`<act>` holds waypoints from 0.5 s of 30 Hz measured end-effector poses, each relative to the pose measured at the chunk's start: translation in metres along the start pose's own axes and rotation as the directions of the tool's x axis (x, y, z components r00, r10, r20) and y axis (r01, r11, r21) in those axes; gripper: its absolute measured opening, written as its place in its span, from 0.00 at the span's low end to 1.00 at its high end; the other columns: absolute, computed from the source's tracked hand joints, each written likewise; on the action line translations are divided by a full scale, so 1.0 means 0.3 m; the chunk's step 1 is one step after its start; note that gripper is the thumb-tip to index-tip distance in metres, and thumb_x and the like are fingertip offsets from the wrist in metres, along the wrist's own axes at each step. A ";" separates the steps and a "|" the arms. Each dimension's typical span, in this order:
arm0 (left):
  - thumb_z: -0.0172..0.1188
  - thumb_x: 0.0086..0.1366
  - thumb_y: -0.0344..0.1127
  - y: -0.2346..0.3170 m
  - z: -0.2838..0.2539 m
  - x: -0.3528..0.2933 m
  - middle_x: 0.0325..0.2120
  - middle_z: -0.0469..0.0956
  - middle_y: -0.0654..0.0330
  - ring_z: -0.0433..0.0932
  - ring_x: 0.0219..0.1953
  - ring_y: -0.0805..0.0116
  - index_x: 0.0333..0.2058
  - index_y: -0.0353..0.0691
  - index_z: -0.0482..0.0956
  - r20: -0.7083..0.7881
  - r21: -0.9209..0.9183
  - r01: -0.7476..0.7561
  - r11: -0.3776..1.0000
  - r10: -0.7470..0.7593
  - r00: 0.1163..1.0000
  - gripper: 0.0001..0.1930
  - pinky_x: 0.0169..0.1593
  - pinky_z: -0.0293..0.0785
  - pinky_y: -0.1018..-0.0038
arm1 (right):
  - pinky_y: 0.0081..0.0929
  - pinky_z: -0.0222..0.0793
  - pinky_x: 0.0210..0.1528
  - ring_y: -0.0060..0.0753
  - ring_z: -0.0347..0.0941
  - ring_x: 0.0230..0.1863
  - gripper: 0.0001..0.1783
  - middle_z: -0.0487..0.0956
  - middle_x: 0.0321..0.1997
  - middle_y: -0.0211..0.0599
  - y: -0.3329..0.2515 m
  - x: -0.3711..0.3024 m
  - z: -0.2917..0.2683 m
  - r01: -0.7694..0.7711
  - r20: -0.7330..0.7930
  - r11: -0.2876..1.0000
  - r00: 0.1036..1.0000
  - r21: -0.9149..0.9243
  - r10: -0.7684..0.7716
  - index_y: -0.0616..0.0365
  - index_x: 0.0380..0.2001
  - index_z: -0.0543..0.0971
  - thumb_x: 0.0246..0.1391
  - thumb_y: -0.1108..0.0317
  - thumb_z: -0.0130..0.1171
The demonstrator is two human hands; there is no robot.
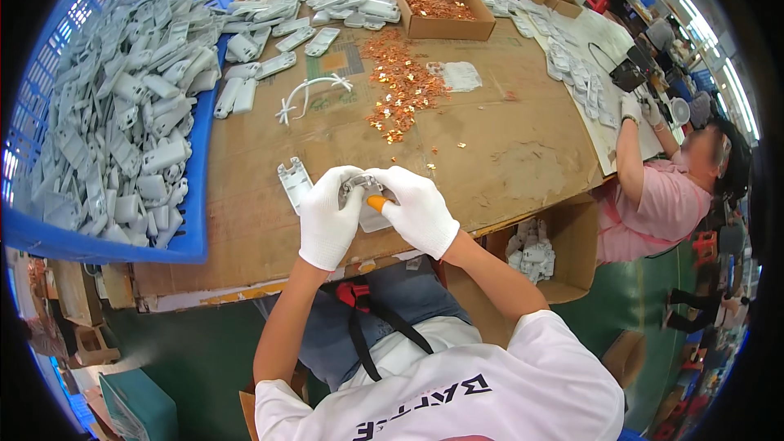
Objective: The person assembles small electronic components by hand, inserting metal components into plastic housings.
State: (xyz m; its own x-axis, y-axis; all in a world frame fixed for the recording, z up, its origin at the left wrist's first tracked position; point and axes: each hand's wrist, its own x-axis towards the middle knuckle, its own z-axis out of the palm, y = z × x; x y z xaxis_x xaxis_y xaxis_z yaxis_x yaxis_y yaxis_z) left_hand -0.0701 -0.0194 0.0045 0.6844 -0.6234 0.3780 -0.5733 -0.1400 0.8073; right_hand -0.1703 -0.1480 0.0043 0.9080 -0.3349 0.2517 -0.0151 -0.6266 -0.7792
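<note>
My left hand (328,220) and my right hand (420,212), both in white knit gloves, meet near the front edge of the table. Between them they grip a white plastic housing (376,220), its upper end pinched by the fingers, which hide much of it. An orange cover (376,202) sits on my right thumb, pressed close to the housing's end. Just left of my left hand a second white housing (294,183) lies open side up. Beyond my hands, small copper-coloured metal parts (400,90) are scattered in a long heap.
A blue crate (196,220) piled with white housings stands at left. More housings (322,41) lie along the back beside a cardboard box (449,28) of copper parts. A bent white plastic strip (307,98) rests mid-table. At right, a co-worker (661,188) works with gloved hands.
</note>
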 end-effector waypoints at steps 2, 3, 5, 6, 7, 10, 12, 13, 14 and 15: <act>0.60 0.59 0.22 0.007 0.029 0.024 0.32 0.81 0.52 0.82 0.33 0.61 0.40 0.35 0.79 0.036 -0.042 0.023 0.999 -0.021 0.999 0.10 0.38 0.77 0.70 | 0.38 0.72 0.38 0.49 0.76 0.36 0.18 0.77 0.36 0.47 0.022 -0.003 -0.020 -0.001 -0.049 1.000 0.999 0.017 0.002 0.58 0.47 0.77 0.50 0.74 0.61; 0.60 0.59 0.22 0.012 0.039 0.037 0.32 0.81 0.52 0.82 0.33 0.61 0.40 0.35 0.79 0.045 -0.040 0.025 0.999 -0.024 0.999 0.10 0.38 0.77 0.70 | 0.37 0.73 0.38 0.48 0.77 0.35 0.18 0.77 0.35 0.46 0.024 -0.001 -0.035 0.005 -0.084 1.000 0.996 0.002 -0.005 0.59 0.46 0.77 0.50 0.74 0.62; 0.59 0.59 0.22 0.029 0.053 0.063 0.33 0.81 0.52 0.82 0.35 0.57 0.40 0.36 0.79 0.077 0.037 -0.081 0.996 0.078 0.994 0.10 0.39 0.77 0.69 | 0.35 0.73 0.38 0.45 0.77 0.34 0.18 0.78 0.34 0.44 0.043 -0.001 -0.056 0.010 -0.140 1.000 0.990 0.013 -0.008 0.59 0.45 0.78 0.48 0.75 0.63; 0.59 0.59 0.22 0.036 0.063 0.073 0.33 0.81 0.52 0.82 0.35 0.57 0.40 0.36 0.79 0.084 0.040 -0.071 0.997 0.067 0.994 0.10 0.39 0.77 0.69 | 0.35 0.73 0.37 0.45 0.77 0.33 0.18 0.78 0.34 0.44 0.053 -0.002 -0.065 0.020 -0.158 1.000 0.987 0.007 -0.019 0.59 0.45 0.78 0.48 0.75 0.63; 0.58 0.59 0.22 0.042 0.075 0.083 0.33 0.81 0.52 0.82 0.35 0.55 0.40 0.37 0.79 0.100 0.064 -0.073 0.995 0.067 0.993 0.10 0.40 0.78 0.69 | 0.35 0.73 0.37 0.44 0.77 0.33 0.18 0.78 0.34 0.43 0.061 -0.004 -0.075 0.031 -0.175 1.000 0.984 0.002 -0.030 0.59 0.45 0.78 0.48 0.75 0.63; 0.57 0.59 0.21 0.066 0.096 0.101 0.32 0.81 0.52 0.83 0.35 0.55 0.40 0.37 0.79 0.111 0.083 -0.060 0.995 0.050 0.993 0.11 0.40 0.78 0.69 | 0.33 0.73 0.36 0.43 0.77 0.33 0.18 0.77 0.34 0.42 0.064 -0.009 -0.098 0.031 -0.184 0.999 0.982 0.007 -0.029 0.58 0.45 0.78 0.48 0.76 0.63; 0.57 0.59 0.21 0.073 0.105 0.105 0.31 0.81 0.52 0.83 0.35 0.56 0.39 0.37 0.78 0.119 0.004 -0.014 1.000 0.014 0.993 0.10 0.39 0.78 0.69 | 0.33 0.73 0.36 0.43 0.77 0.33 0.18 0.77 0.34 0.42 0.069 -0.014 -0.102 0.026 -0.187 1.000 0.982 0.007 -0.024 0.58 0.45 0.78 0.48 0.76 0.62; 0.57 0.59 0.21 0.078 0.110 0.105 0.31 0.81 0.52 0.83 0.35 0.56 0.39 0.37 0.78 0.117 0.007 -0.013 1.000 0.012 0.993 0.10 0.39 0.78 0.69 | 0.33 0.73 0.36 0.43 0.77 0.33 0.18 0.77 0.34 0.42 0.069 -0.015 -0.104 0.034 -0.201 0.999 0.979 -0.013 -0.036 0.57 0.45 0.78 0.47 0.77 0.62; 0.56 0.59 0.21 0.081 0.118 0.101 0.31 0.81 0.51 0.83 0.34 0.56 0.39 0.37 0.78 0.100 -0.009 -0.021 1.000 0.022 0.995 0.09 0.39 0.78 0.68 | 0.33 0.73 0.36 0.44 0.77 0.34 0.19 0.76 0.34 0.41 0.068 -0.021 -0.106 0.039 -0.216 0.999 0.975 -0.035 -0.046 0.57 0.45 0.78 0.47 0.78 0.61; 0.56 0.59 0.21 0.084 0.123 0.096 0.30 0.81 0.51 0.83 0.34 0.56 0.39 0.37 0.78 0.083 -0.027 -0.031 0.999 0.033 0.996 0.09 0.39 0.77 0.68 | 0.33 0.73 0.36 0.44 0.77 0.34 0.19 0.76 0.34 0.41 0.068 -0.026 -0.106 0.038 -0.218 0.999 0.975 -0.039 -0.046 0.57 0.45 0.78 0.47 0.78 0.61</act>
State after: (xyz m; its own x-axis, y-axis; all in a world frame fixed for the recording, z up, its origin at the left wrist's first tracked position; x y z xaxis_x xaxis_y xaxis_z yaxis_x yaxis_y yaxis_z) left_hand -0.0814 -0.0695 0.0189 0.6251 -0.6895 0.3658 -0.5819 -0.0993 0.8072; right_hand -0.1910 -0.1805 0.0046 0.7946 -0.4512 0.4062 0.0035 -0.6657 -0.7462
